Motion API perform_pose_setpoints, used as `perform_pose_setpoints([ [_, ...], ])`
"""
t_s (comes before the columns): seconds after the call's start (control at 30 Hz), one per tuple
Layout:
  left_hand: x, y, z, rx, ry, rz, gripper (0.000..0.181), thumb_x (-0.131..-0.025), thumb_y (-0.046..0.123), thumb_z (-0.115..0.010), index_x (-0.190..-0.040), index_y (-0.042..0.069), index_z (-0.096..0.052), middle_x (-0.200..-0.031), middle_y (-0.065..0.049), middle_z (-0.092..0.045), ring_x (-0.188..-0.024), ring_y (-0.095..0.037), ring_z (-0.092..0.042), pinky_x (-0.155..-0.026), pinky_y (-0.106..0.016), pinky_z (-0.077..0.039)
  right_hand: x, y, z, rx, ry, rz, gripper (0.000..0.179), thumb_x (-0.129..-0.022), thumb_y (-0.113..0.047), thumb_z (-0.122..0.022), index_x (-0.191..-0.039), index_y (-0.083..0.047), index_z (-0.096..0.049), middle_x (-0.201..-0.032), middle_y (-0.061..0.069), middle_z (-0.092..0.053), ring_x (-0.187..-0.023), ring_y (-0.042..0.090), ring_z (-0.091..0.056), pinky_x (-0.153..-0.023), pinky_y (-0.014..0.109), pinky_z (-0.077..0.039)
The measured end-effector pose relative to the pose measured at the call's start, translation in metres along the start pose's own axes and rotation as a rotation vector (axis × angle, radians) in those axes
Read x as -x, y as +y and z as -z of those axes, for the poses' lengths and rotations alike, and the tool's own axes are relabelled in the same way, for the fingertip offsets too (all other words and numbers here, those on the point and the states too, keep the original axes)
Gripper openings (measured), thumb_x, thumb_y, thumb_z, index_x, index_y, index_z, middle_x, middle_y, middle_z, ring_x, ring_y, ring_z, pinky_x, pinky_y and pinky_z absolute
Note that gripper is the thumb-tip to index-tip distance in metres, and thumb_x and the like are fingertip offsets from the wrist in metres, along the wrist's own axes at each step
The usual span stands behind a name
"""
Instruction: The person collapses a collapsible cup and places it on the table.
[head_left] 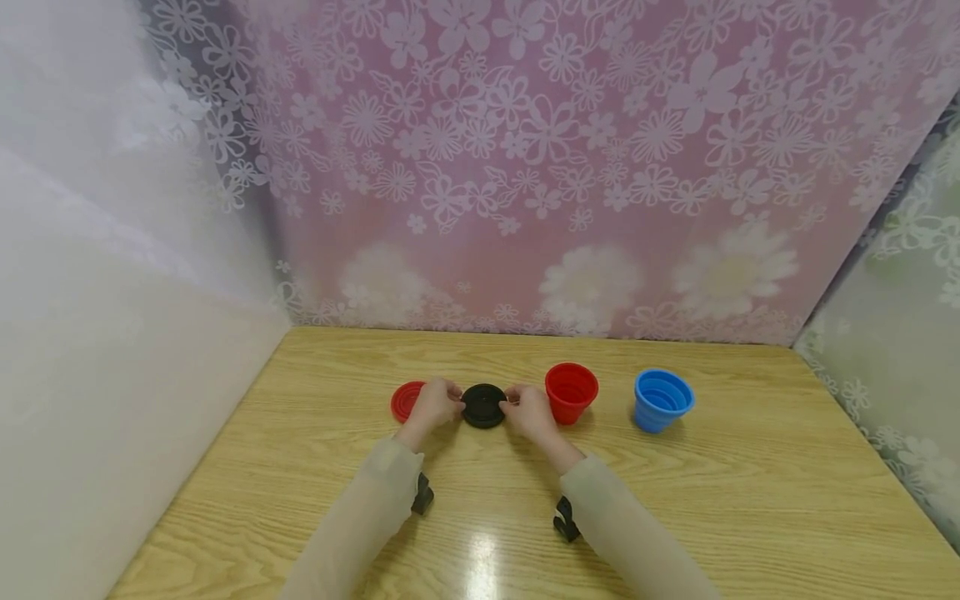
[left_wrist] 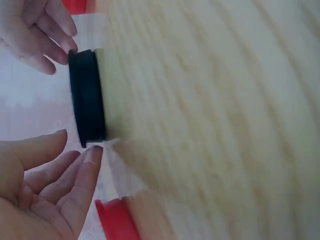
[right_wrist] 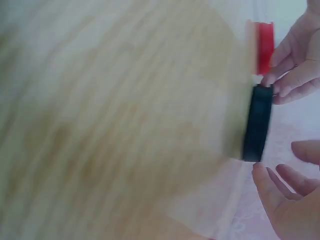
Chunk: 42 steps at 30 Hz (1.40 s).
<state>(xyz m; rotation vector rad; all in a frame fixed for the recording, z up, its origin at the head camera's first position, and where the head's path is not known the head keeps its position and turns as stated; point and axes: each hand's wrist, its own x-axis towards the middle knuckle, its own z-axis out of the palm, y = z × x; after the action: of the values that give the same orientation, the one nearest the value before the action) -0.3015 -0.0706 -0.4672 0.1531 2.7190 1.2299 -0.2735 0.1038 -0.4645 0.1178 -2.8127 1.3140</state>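
A black collapsed folding cup [head_left: 483,407] lies flat on the wooden table between the two hands. To its left is my left hand [head_left: 437,405], fingertips at the cup's edge and thumb held off it in the left wrist view. On the other side my right hand [head_left: 531,412] has its fingertips at the opposite edge, thumb also apart in the right wrist view. Neither hand grips the black cup [left_wrist: 87,97]. Partly behind the left hand lies a flat red collapsed cup [head_left: 407,402]. Beside the right hand stands an expanded red cup [head_left: 572,393].
An expanded blue cup [head_left: 663,402] stands right of the red one. The wooden table [head_left: 712,500] meets a pink floral curtain [head_left: 525,167] at the back, with pale sheets at both sides. Black wrist devices show under both sleeves.
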Motion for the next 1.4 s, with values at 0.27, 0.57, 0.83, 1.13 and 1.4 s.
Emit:
perform_pose_setpoints([
  [0.27,0.017,0.013,0.008,0.054,0.023,-0.050,0.025,-0.082,0.011,-0.064,-0.103,-0.002,-0.062,-0.099,-0.011,-0.061,-0.092,-0.025,-0.056,-0.077,-0.035,-0.047,0.021,-0.019,0.026,-0.093,-0.017,0.026,0.033,-0.083,-0.013,-0.061,-0.111,0.004,-0.058,-0.104,0.018,-0.059,-0.090,0.027,-0.058,-0.074,0.036,-0.049],
  [0.57,0.029,0.034,-0.002,0.182,0.006,-0.168,0.025,-0.083,0.011,-0.062,-0.104,-0.003,-0.061,-0.098,-0.012,-0.062,-0.090,-0.024,-0.058,-0.074,-0.033,-0.049,0.040,-0.018,0.051,-0.134,0.056,0.068,0.027,-0.081,-0.013,-0.063,-0.105,0.000,-0.062,-0.100,0.014,-0.062,-0.086,0.025,-0.059,-0.073,0.035,-0.049],
  [0.83,0.028,0.049,-0.019,0.228,0.012,-0.192,0.024,-0.083,0.012,-0.062,-0.102,-0.001,-0.062,-0.095,-0.010,-0.063,-0.088,-0.021,-0.059,-0.072,-0.029,-0.049,0.054,-0.016,0.079,-0.154,0.100,0.064,0.025,-0.082,-0.008,-0.062,-0.104,0.004,-0.060,-0.099,0.016,-0.061,-0.087,0.028,-0.057,-0.075,0.037,-0.049],
  [1.13,0.027,0.069,-0.038,0.276,-0.006,-0.235,0.022,-0.083,0.013,-0.062,-0.102,0.002,-0.063,-0.095,-0.008,-0.063,-0.087,-0.018,-0.059,-0.070,-0.026,-0.049,0.059,-0.001,0.105,-0.132,0.131,-0.044,0.030,-0.084,-0.012,-0.060,-0.109,0.004,-0.058,-0.104,0.017,-0.059,-0.094,0.029,-0.054,-0.077,0.036,-0.048],
  [1.4,0.024,0.081,-0.055,0.316,-0.031,-0.214,0.024,-0.083,0.013,-0.062,-0.104,0.000,-0.062,-0.097,-0.006,-0.062,-0.087,-0.017,-0.058,-0.071,-0.024,-0.048,0.058,0.018,0.116,-0.137,0.191,-0.078,0.033,-0.086,-0.014,-0.058,-0.112,0.006,-0.056,-0.104,0.020,-0.058,-0.093,0.029,-0.054,-0.073,0.033,-0.049],
])
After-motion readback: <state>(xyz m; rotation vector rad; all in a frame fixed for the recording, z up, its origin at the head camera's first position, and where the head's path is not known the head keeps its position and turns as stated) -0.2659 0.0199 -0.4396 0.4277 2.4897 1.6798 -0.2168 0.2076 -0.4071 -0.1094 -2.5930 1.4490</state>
